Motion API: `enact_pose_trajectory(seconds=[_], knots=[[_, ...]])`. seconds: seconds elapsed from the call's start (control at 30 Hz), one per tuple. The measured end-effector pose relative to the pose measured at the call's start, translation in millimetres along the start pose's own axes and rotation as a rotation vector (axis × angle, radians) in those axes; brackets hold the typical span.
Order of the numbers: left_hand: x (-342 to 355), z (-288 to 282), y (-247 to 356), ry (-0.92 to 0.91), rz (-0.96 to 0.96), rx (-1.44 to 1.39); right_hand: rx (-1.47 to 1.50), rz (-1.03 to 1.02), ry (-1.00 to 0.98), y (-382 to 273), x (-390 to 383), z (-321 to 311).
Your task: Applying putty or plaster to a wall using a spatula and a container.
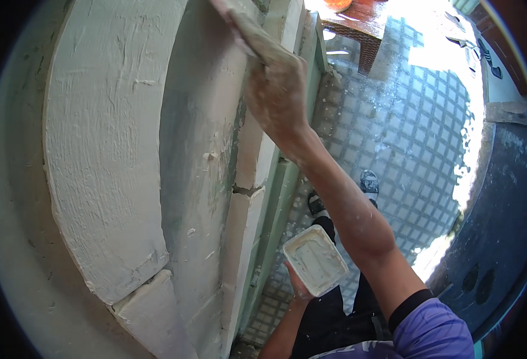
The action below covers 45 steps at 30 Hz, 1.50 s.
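Observation:
My right arm reaches up across the view, and my right hand (278,90) is closed around a pale, putty-smeared tool (253,37) with a flat handle and a pinkish far part. The tool's working end is blurred and runs off the top edge, so its exact kind cannot be told. It is held up by the grey recessed wall panel (200,161), beside a raised band coated in cream putty (108,137). Low in the middle, my left hand (297,280) grips a square plastic tub (315,261) from its left side. Whitish paste coats the tub's inside.
Green trim (275,203) borders the cracked pale moulding (245,221). White-and-grey tiled floor (407,131) lies to the right, with my feet (369,182) on it. A reddish table (362,24) stands at the far end; slippers (490,60) and a dark board (503,197) are at right.

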<state>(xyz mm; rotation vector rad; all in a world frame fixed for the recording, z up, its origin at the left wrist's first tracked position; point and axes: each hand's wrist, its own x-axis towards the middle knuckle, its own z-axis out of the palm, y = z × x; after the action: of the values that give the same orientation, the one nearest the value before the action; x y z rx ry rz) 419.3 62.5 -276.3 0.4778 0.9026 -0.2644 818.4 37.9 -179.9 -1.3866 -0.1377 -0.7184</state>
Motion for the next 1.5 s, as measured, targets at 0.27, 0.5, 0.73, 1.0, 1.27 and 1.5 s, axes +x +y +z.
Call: enact_pose_trajectory(seconds=[0.27, 0.5, 0.73, 1.0, 1.27, 1.5], knots=[[-10, -15, 2, 0.018, -0.001, -0.033, 0.097, -0.055, -0.568, -88, -104, -27], [-5, -15, 5, -0.001, 0.000, -0.025, 0.012, 0.206, -0.155, -25, -32, -26], [-6, -83, -17, -0.067, -0.068, -0.140, -0.012, 0.142, -0.433, -93, -105, -17], [-9, -34, -6, 0.010, -0.027, 0.019, -0.001, 0.251, -0.218, -43, -75, -32], [-4, -72, -22, 0.011, -0.080, 0.109, 0.159, 0.272, -0.626, -128, -159, -41], [-9, -11, -15, 0.091, 0.048, 0.140, -0.144, 0.224, -0.222, -45, -88, -31]])
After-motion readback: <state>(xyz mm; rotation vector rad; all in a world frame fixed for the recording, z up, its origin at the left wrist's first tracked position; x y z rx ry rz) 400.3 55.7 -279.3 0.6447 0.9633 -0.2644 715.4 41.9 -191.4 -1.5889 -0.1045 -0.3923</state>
